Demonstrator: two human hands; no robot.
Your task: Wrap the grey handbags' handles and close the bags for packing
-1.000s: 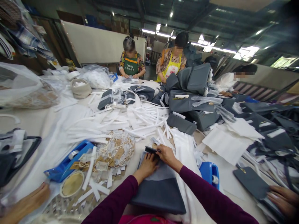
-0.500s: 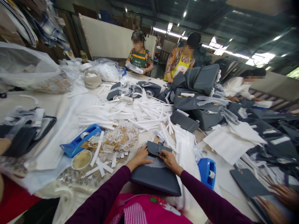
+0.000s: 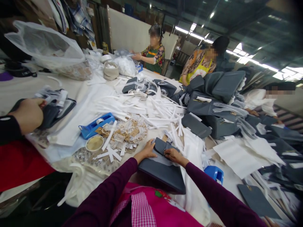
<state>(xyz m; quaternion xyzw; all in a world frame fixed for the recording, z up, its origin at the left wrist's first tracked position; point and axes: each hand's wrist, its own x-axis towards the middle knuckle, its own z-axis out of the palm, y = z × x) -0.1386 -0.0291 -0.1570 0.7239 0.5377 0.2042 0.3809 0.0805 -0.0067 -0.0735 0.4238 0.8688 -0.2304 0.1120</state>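
A dark grey bag (image 3: 163,175) lies in front of me at the table's near edge, its flap with a strap and buckle at the far end. My left hand (image 3: 147,150) rests at the left side of the flap, fingers apart, on the bag's surface. With its fingers closed, my right hand (image 3: 174,155) pinches the strap by the buckle. A translucent sheet covers part of the bag between my hands.
Left of the bag are a blue tape dispenser (image 3: 97,125), a round tin (image 3: 94,143) and tangled tags (image 3: 133,130). A second blue dispenser (image 3: 214,174) is at right. Grey bags (image 3: 210,104) are piled behind. A co-worker's hand (image 3: 29,115) holds a dark item at left.
The view has turned left, so the scene sits further right. A co-worker's hand has come in at left onto the dark item. My hands keep nearly the same hold on the bag.
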